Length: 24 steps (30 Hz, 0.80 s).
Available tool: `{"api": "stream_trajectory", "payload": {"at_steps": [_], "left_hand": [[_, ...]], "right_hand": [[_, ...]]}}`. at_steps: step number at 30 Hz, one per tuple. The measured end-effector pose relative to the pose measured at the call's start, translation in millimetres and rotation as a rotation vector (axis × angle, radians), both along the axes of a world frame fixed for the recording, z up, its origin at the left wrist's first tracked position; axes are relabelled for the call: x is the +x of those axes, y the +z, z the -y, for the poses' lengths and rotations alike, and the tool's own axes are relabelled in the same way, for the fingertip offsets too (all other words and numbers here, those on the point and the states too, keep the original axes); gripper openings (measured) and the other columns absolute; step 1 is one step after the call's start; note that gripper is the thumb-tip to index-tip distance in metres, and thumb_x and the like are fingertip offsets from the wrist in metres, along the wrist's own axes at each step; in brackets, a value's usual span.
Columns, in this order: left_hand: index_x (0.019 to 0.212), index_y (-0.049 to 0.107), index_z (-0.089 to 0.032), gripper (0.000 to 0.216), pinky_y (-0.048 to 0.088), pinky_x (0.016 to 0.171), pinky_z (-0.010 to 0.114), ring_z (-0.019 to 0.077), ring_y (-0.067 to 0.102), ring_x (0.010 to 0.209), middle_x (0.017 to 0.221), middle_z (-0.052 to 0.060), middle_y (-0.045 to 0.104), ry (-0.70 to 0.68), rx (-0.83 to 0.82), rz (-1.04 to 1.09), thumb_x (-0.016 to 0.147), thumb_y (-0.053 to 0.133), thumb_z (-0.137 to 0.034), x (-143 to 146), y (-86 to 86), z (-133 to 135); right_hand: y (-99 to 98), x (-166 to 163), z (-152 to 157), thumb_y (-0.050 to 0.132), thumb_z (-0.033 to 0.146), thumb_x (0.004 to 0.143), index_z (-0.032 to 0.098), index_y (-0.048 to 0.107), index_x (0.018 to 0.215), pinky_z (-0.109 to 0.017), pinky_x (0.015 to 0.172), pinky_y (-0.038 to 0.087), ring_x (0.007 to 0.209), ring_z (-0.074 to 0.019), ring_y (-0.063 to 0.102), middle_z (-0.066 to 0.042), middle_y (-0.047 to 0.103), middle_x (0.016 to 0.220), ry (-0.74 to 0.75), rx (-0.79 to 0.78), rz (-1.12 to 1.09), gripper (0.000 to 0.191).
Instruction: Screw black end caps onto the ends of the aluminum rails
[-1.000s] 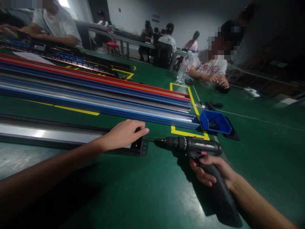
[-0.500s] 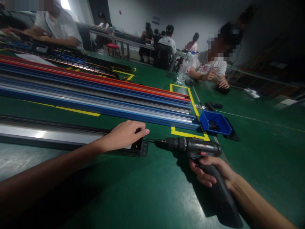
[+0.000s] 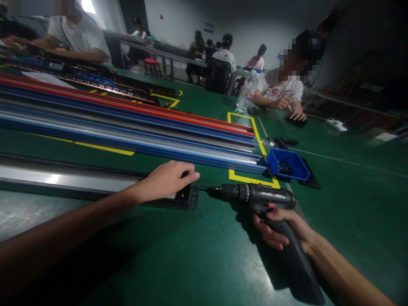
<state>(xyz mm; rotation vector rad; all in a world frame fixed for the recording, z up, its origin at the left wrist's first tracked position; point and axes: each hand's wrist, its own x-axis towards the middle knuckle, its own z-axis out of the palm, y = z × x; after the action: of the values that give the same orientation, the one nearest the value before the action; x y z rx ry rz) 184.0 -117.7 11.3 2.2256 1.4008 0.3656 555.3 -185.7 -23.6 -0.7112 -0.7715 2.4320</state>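
1. The long straight channel with a silvery metallic face and black edges [image 3: 79,176] lies in front of me on the smooth green bench [image 3: 191,263], running off to the left. I judge it stiff, awkward for its length more than its weight, and a bit slippery on the bare face; the black side walls look the better hold.
2. Its right end carries a small flat black tab with slots [image 3: 194,199], thin enough, I'd guess, to bend if levered.
3. My left hand [image 3: 167,180] lies over that end, palm down, fingers bent over the far wall and thumb pointing right. The fingertips are hidden, so I cannot tell how tightly they close.
4. My right hand [image 3: 280,229] is wrapped around the grip of the black cordless drill [image 3: 270,196]. It looks heavy towards its base, best held high on the handle, near the trigger.
5. Its slim dark metal bit [image 3: 208,188] points at the channel's end; whether the tip is seated I cannot tell.
6. Beyond lie glossy blue ridged profiles [image 3: 191,151] and a bright red-orange one [image 3: 178,111], parallel and rigid-looking, near an angular blue plastic bin [image 3: 298,163] holding small black pieces [image 3: 286,168].
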Motion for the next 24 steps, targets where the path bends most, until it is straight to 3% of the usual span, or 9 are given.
{"api": "stream_trajectory", "payload": {"at_steps": [24], "left_hand": [[0.072, 0.054, -0.021, 0.047, 0.027, 0.06, 0.029, 0.0152, 0.052, 0.063, 0.067, -0.002, 0.057, -0.011, 0.01, 0.006, 0.101, 0.044, -0.057, -0.6, 0.9, 0.6]], "right_hand": [[0.0, -0.2, -0.2, 0.061, 0.026, 0.093, 0.004, 0.074, 0.106, -0.018, 0.049, 0.048, 0.042, -0.0026, 0.041, -0.003, 0.064, 0.077, -0.014, -0.006, 0.029, 0.028]]}}
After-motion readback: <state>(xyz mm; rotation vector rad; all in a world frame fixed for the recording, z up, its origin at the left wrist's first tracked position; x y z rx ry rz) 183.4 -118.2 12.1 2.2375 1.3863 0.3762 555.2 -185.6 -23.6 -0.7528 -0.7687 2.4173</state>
